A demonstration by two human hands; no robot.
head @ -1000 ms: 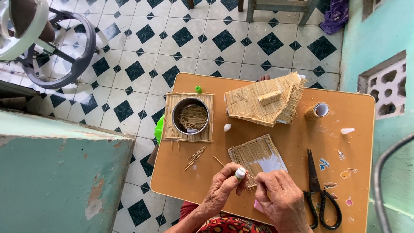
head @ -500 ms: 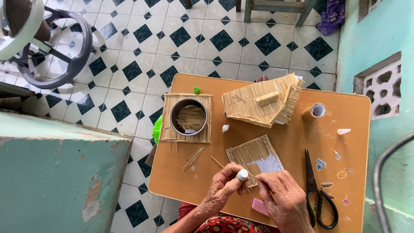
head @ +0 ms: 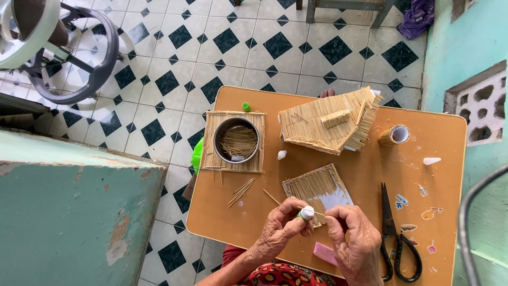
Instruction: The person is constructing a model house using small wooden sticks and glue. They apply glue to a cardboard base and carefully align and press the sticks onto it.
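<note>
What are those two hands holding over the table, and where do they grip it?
The left hand grips a small white glue bottle around its body, nozzle end up. The right hand pinches a thin stick near one end, its tip at the bottle.

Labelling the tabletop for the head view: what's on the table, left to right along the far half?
Green cap → metal bowl of sticks on a stick mat → white blob → stick house roof → tape roll → white cone.
</note>
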